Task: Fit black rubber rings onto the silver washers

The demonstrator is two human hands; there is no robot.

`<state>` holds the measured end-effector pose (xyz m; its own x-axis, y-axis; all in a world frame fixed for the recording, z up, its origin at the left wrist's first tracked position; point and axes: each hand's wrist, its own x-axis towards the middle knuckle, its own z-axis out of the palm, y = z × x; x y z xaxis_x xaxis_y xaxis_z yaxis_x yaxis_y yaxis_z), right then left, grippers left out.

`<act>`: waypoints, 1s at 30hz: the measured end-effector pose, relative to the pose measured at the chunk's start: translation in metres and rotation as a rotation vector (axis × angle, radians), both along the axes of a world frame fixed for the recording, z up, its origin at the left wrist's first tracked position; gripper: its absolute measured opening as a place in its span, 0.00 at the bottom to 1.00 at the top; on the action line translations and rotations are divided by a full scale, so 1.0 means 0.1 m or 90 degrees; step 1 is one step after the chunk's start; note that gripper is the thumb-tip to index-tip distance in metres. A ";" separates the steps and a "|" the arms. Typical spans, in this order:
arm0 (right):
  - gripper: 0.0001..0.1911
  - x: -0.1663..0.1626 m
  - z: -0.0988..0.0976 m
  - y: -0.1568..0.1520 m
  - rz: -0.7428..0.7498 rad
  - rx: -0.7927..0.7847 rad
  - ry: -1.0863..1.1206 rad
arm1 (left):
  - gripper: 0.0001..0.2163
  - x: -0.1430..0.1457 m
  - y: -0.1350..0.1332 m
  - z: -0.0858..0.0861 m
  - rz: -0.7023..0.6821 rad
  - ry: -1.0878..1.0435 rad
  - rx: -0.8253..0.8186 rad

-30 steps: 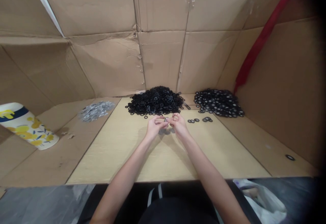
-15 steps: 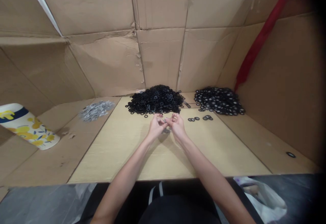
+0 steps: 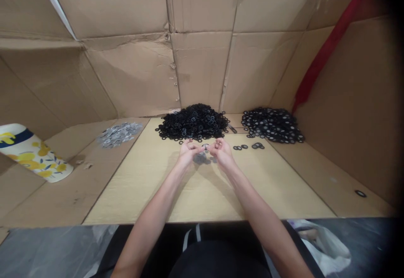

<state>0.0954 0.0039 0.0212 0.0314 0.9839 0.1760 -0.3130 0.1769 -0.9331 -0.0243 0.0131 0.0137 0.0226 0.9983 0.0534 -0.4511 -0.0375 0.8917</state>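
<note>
My left hand (image 3: 188, 153) and my right hand (image 3: 223, 154) meet over the middle of the board, fingers closed. Between their thumbs and fingertips is a small grey disc (image 3: 205, 146), pinched from both sides; whether a black ring surrounds it is too small to tell. Several loose grey discs (image 3: 201, 159) lie on the board just below the fingers. Right behind the hands rises a heap of black rings (image 3: 192, 123). To the right of my right hand lie several black rings with grey centres (image 3: 244, 147).
A pile of grey discs (image 3: 120, 134) lies at left. Black rings with grey centres form another heap (image 3: 272, 125) at back right, and a single one (image 3: 360, 193) lies near the right edge. A patterned tumbler (image 3: 34, 153) stands far left. Cardboard walls (image 3: 202, 71) enclose the back and sides.
My hands have moved slightly apart, and the grey disc between them shows more clearly. More of the loose grey discs below is now uncovered. The view has shifted a little.
</note>
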 end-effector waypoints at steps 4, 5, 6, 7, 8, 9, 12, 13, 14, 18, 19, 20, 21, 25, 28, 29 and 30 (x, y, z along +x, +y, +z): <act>0.19 -0.01 0.00 -0.01 -0.037 0.052 -0.078 | 0.30 0.00 0.01 0.00 0.014 -0.017 -0.006; 0.19 -0.01 0.00 -0.01 -0.044 0.066 -0.098 | 0.30 0.00 0.01 -0.01 0.012 -0.014 -0.002; 0.19 -0.01 0.00 0.00 -0.046 0.079 -0.117 | 0.29 -0.01 0.02 -0.01 0.011 -0.004 0.004; 0.19 -0.01 -0.01 0.01 -0.043 0.090 -0.135 | 0.28 -0.02 0.02 -0.02 0.009 0.013 0.012; 0.18 0.00 -0.02 0.02 -0.038 0.101 -0.153 | 0.27 -0.03 0.03 -0.02 0.006 0.033 0.020; 0.18 0.01 -0.04 0.03 -0.034 0.113 -0.170 | 0.26 -0.05 0.04 -0.02 0.001 0.053 0.029; 0.15 0.04 -0.09 0.07 -0.028 0.153 -0.223 | 0.23 -0.08 0.04 -0.01 -0.022 0.098 0.046; 0.15 0.05 -0.10 0.09 -0.026 0.163 -0.236 | 0.22 -0.09 0.04 -0.01 -0.032 0.103 0.049; 0.14 0.06 -0.10 0.09 -0.023 0.169 -0.243 | 0.22 -0.09 0.04 -0.01 -0.040 0.102 0.050; 0.16 0.06 -0.08 0.10 -0.027 0.144 -0.175 | 0.21 -0.06 0.02 -0.01 -0.053 0.066 0.046; 0.16 0.05 -0.06 0.09 -0.034 0.132 -0.148 | 0.21 -0.05 0.02 -0.01 -0.055 0.057 0.044; 0.17 0.04 -0.05 0.08 -0.041 0.118 -0.125 | 0.21 -0.04 0.02 -0.01 -0.056 0.049 0.043; 0.17 0.03 -0.04 0.07 -0.045 0.103 -0.108 | 0.21 -0.03 0.01 -0.01 -0.056 0.041 0.042; 0.18 0.02 0.00 0.05 -0.038 0.051 -0.085 | 0.22 -0.02 0.01 -0.02 -0.052 0.032 0.025; 0.20 0.03 0.00 0.04 -0.030 0.027 -0.084 | 0.21 -0.02 0.00 -0.02 -0.049 0.049 0.016; 0.20 0.03 0.00 0.04 -0.027 0.015 -0.082 | 0.20 -0.03 0.00 -0.02 -0.041 0.054 0.017; 0.21 0.03 0.00 0.04 -0.021 0.001 -0.078 | 0.19 -0.03 0.00 -0.02 -0.031 0.058 0.019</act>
<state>0.0988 0.0079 0.0217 0.0416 0.9824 0.1823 -0.1913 0.1870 -0.9636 -0.0271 0.0130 0.0121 0.0775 0.9939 0.0781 -0.3697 -0.0441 0.9281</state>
